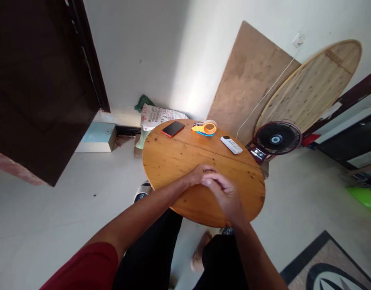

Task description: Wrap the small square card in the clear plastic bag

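My left hand point(199, 175) and my right hand point(224, 191) meet above the round wooden table point(167, 161). The fingers of both are curled and touch each other. Whatever they may hold is hidden between them, and the right hand is slightly blurred. Beyond the hands, on the table's far half, lie a red-edged phone point(172, 129) with a dark screen, a yellow and blue tape dispenser point(205, 128) with a roll of tape, and a white remote control point(231, 145).
A dark fan point(276, 138) stands just right of the table. A wooden board point(242, 72) and a round wooden tabletop point(312, 80) lean on the wall. Behind the table is a printed sack point(161, 116). A light blue block point(96, 137) lies at left.
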`<state>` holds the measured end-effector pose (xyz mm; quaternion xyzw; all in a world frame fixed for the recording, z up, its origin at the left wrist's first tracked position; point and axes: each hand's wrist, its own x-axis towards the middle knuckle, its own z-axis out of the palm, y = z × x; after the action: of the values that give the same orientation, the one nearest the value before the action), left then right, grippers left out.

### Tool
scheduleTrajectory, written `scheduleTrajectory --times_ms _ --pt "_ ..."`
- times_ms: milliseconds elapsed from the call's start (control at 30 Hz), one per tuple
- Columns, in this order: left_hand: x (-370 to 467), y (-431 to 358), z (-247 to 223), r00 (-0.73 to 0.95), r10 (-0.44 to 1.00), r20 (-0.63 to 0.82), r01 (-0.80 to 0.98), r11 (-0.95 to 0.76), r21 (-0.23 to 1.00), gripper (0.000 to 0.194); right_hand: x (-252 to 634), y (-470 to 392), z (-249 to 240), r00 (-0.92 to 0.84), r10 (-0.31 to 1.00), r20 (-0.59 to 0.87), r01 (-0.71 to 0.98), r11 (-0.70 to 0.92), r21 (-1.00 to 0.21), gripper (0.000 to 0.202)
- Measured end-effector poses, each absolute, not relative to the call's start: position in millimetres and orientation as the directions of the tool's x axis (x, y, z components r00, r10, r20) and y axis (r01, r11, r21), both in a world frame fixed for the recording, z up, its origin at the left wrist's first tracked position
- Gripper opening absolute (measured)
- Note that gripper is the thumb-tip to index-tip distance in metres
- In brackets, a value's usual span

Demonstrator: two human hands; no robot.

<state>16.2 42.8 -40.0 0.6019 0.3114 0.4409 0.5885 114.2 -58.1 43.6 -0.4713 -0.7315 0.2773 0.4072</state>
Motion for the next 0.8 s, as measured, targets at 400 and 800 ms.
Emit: scheduleTrajectory --times_ms 400,800 --pt "19 44 -44 0.504 0.862 0.047 -0.185 0.055 0.981 0.038 179 -25 -13 -0.298 0.799 0.522 0.879 0.443 -0.176 0.029" --pt "23 46 -41 0.457 0.887 -0.071 -0.221 0.191 0.956 0.026 177 -27 -12 -0.355 0.785 0.508 0.881 0.463 -0.101 0.024"
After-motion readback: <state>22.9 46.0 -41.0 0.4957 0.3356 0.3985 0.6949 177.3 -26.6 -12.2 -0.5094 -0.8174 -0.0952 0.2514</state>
